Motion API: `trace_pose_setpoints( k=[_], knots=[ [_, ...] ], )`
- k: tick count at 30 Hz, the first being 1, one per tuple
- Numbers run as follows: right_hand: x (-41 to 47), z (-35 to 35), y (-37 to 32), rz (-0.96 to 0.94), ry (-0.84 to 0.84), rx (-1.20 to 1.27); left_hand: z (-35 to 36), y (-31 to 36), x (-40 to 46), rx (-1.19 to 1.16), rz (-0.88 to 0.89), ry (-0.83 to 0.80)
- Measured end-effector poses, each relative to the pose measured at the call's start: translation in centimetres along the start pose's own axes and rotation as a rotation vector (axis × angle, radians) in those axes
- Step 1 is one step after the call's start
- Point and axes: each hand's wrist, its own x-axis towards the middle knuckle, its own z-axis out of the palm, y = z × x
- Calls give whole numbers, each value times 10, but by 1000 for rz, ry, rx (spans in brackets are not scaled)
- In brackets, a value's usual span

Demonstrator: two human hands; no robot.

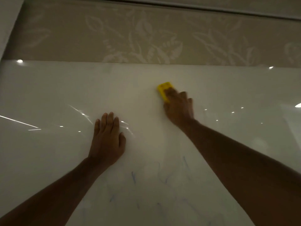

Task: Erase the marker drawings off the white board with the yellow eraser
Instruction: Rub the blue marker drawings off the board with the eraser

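The glossy white board fills most of the view. My right hand presses the yellow eraser flat against the board's upper middle; the fingers cover the eraser's lower half and look blurred. My left hand lies flat on the board to the lower left of the eraser, fingers together, holding nothing. Faint blue marker strokes remain low on the board between my two forearms, some smeared.
Above the board's top edge runs beige wallpaper with a pale leaf pattern. A white wall edge stands at the far left. Light reflections dot the board at left and right.
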Motion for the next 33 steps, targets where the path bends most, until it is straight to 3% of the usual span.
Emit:
trace_pose_setpoints(
  k=[2, 3, 4, 7, 9, 11, 14, 16, 18, 21, 23, 24, 28, 29, 31, 33],
  knots=[
    [10, -5, 9, 322, 35, 40, -1, 5, 1, 15, 4, -6],
    [6, -6, 5, 329, 38, 53, 0, 7, 0, 26, 12, -12],
    [-3, -5, -2, 237, 29, 75, 0, 10, 0, 38, 21, -19],
    [-56, 3, -16, -357, -48, 34, 4, 22, -2, 60, 45, -38],
    [-77, 5, -2, -541, -78, -34, 6, 30, -1, 56, 60, -43],
    [-75, 3, 32, -380, -43, -52, 8, 39, 2, 46, 72, -47],
    [-77, -4, 90, 262, 43, 35, 13, 53, 6, 32, 86, -50],
    [-90, -8, 101, 506, 70, 73, 17, 63, 9, 25, 80, -49],
    [-115, -6, 90, 354, 81, 83, 23, 73, 13, 13, 65, -39],
    [-156, 2, 78, -278, 22, 0, 29, 87, 19, 7, 27, -15],
    [-150, -3, 98, -455, -49, -98, 32, 93, 23, 29, 20, -16],
    [-136, -5, 113, -369, -61, -125, 33, 95, 24, 40, 23, -15],
    [-83, -17, 161, 419, 43, 14, 35, 95, 23, 63, 35, -7],
    [-79, -19, 159, 501, 48, 7, 35, 94, 22, 65, 41, -5],
    [-93, -16, 143, 420, 62, 17, 36, 92, 20, 62, 53, 9],
    [-137, -8, 120, 98, 44, 24, 37, 92, 17, 51, 59, 23]
  ],
)
